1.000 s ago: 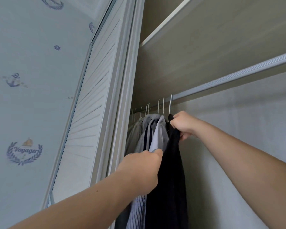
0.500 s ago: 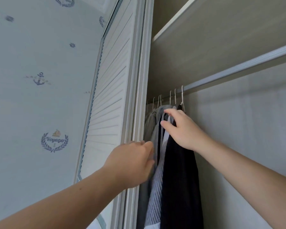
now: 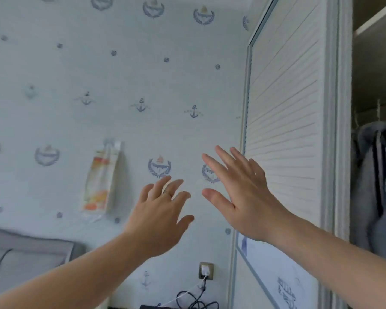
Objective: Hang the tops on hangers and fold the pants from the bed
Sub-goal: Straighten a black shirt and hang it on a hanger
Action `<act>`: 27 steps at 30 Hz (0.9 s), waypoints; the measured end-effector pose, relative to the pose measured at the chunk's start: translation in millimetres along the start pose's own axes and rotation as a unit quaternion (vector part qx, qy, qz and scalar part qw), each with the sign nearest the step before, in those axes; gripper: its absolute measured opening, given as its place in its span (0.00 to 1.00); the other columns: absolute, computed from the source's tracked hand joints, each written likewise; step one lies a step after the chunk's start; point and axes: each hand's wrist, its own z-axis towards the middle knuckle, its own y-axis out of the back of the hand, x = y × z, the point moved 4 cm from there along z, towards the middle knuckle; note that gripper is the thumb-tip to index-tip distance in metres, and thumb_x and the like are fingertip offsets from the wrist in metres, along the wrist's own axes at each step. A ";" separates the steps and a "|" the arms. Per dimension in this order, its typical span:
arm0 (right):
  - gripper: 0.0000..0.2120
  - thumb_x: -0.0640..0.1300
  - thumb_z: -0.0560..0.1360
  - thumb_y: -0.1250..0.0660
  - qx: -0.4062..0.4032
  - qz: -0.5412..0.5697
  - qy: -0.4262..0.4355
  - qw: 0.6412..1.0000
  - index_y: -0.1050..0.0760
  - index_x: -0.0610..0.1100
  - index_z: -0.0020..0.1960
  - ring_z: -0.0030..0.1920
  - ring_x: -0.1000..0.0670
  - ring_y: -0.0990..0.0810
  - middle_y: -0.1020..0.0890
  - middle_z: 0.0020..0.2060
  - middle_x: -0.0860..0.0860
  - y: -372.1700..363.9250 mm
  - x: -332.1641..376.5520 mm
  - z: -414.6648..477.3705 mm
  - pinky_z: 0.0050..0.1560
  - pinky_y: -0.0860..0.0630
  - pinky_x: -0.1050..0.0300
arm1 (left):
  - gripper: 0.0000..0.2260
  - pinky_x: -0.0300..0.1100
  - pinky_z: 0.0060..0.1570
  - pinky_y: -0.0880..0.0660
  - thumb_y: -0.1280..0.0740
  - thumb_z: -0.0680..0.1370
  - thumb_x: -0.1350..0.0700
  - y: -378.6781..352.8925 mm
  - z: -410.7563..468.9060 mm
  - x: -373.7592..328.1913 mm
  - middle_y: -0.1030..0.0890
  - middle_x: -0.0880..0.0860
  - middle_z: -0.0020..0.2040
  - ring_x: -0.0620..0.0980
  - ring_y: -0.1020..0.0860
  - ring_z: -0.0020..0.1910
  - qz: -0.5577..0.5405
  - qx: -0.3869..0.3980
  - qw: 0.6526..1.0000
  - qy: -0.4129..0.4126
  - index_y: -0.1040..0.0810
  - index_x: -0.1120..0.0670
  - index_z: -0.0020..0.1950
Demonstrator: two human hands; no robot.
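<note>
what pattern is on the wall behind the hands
Pale blue wallpaper printed with small dark-blue anchors and wreath crests; head view.

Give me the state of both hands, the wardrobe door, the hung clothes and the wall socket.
left hand: open, fingers spread, holding nothing.
right hand: open, fingers straight, holding nothing.
wardrobe door: leaves the hanging section at the right uncovered.
hung clothes: on hangers, neither hand touching them.
wall socket: white charger plugged in.

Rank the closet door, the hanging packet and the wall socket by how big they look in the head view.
Largest: closet door, by far.
Then: packet.
Smallest: socket.
The gaps are plain, so nearness to the camera does not change the order.
</note>
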 end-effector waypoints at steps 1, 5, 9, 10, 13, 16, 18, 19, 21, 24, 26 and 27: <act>0.34 0.71 0.75 0.63 0.010 0.016 0.014 1.000 0.60 0.62 0.79 0.78 0.56 0.68 0.61 0.79 0.60 -11.0 25.5 5.9 0.78 0.64 0.46 | 0.32 0.54 0.75 0.46 0.58 0.76 0.34 4.9 -20.0 26.1 0.39 0.49 0.80 0.54 0.48 0.80 0.007 0.012 1.000 0.018 0.33 0.43 0.73; 0.35 0.72 0.74 0.64 0.040 0.080 0.076 0.993 0.62 0.63 0.79 0.78 0.57 0.69 0.61 0.80 0.61 -54.9 130.5 23.4 0.77 0.66 0.46 | 0.35 0.52 0.73 0.58 0.62 0.74 0.32 31.5 -109.8 121.8 0.47 0.49 0.82 0.54 0.57 0.81 0.050 0.028 0.994 0.093 0.39 0.43 0.78; 0.36 0.72 0.72 0.64 0.069 0.156 0.139 0.976 0.62 0.63 0.79 0.78 0.56 0.68 0.61 0.80 0.61 -99.3 242.1 33.4 0.78 0.65 0.44 | 0.32 0.56 0.76 0.62 0.60 0.78 0.32 58.9 -216.0 204.5 0.59 0.48 0.82 0.53 0.67 0.79 0.111 0.067 0.977 0.170 0.53 0.41 0.81; 0.37 0.72 0.72 0.63 0.078 0.180 0.154 0.968 0.61 0.63 0.79 0.78 0.57 0.68 0.61 0.80 0.61 -110.6 269.8 33.5 0.78 0.66 0.45 | 0.30 0.56 0.76 0.64 0.58 0.80 0.32 65.9 -244.6 221.0 0.62 0.48 0.82 0.53 0.68 0.79 0.122 0.079 0.971 0.192 0.56 0.40 0.81; 0.37 0.72 0.72 0.62 0.117 0.250 0.199 0.940 0.60 0.63 0.79 0.78 0.58 0.68 0.60 0.80 0.61 -149.3 356.2 25.0 0.77 0.68 0.49 | 0.32 0.58 0.74 0.67 0.57 0.79 0.30 83.5 -337.0 263.2 0.67 0.47 0.80 0.53 0.72 0.77 0.125 0.112 0.944 0.284 0.62 0.39 0.80; 0.40 0.74 0.70 0.63 0.179 0.283 0.238 0.912 0.61 0.63 0.79 0.78 0.57 0.67 0.61 0.80 0.61 -192.9 441.4 2.8 0.77 0.67 0.46 | 0.35 0.58 0.75 0.67 0.63 0.74 0.28 86.8 -436.6 288.9 0.67 0.46 0.80 0.53 0.71 0.77 0.135 0.149 0.909 0.366 0.61 0.37 0.79; 0.40 0.74 0.69 0.65 0.214 0.300 0.254 0.894 0.62 0.64 0.79 0.79 0.56 0.65 0.60 0.80 0.60 -222.7 491.2 -14.9 0.76 0.66 0.45 | 0.35 0.58 0.76 0.65 0.62 0.74 0.28 83.2 -499.4 300.2 0.66 0.46 0.81 0.52 0.70 0.78 0.138 0.170 0.879 0.424 0.61 0.37 0.79; 0.40 0.75 0.69 0.66 0.228 0.301 0.267 0.887 0.63 0.64 0.79 0.79 0.55 0.64 0.60 0.80 0.60 -237.8 514.7 -24.2 0.76 0.65 0.45 | 0.35 0.58 0.77 0.64 0.60 0.74 0.28 80.4 -527.9 304.7 0.66 0.46 0.81 0.52 0.70 0.78 0.132 0.182 0.864 0.452 0.62 0.37 0.79; 0.43 0.78 0.67 0.69 0.251 0.298 0.302 0.870 0.63 0.63 0.79 0.80 0.53 0.62 0.58 0.80 0.59 -269.2 556.4 -44.7 0.77 0.62 0.44 | 0.36 0.58 0.77 0.62 0.62 0.73 0.26 71.9 -579.3 310.2 0.65 0.45 0.81 0.52 0.69 0.78 0.119 0.205 0.833 0.500 0.63 0.36 0.79; 0.46 0.79 0.65 0.70 0.303 0.307 0.334 0.838 0.62 0.62 0.79 0.80 0.53 0.62 0.58 0.80 0.59 -314.6 611.4 -69.7 0.76 0.64 0.45 | 0.40 0.58 0.77 0.61 0.65 0.69 0.23 53.7 -644.9 318.1 0.65 0.45 0.81 0.52 0.67 0.79 0.099 0.237 0.785 0.564 0.64 0.35 0.79; 0.47 0.80 0.64 0.71 0.331 0.324 0.343 0.817 0.62 0.62 0.79 0.79 0.54 0.63 0.58 0.80 0.59 -341.6 644.8 -77.4 0.76 0.65 0.44 | 0.38 0.58 0.77 0.62 0.63 0.70 0.24 38.0 -678.4 325.9 0.65 0.45 0.81 0.52 0.68 0.79 0.072 0.257 0.754 0.600 0.63 0.35 0.79; 0.49 0.81 0.62 0.73 0.342 0.329 0.347 0.809 0.62 0.63 0.79 0.79 0.54 0.63 0.59 0.80 0.59 -354.5 660.3 -78.8 0.76 0.64 0.44 | 0.36 0.58 0.77 0.63 0.60 0.73 0.26 29.4 -691.9 331.8 0.65 0.45 0.81 0.52 0.68 0.79 0.057 0.264 0.740 0.616 0.63 0.35 0.79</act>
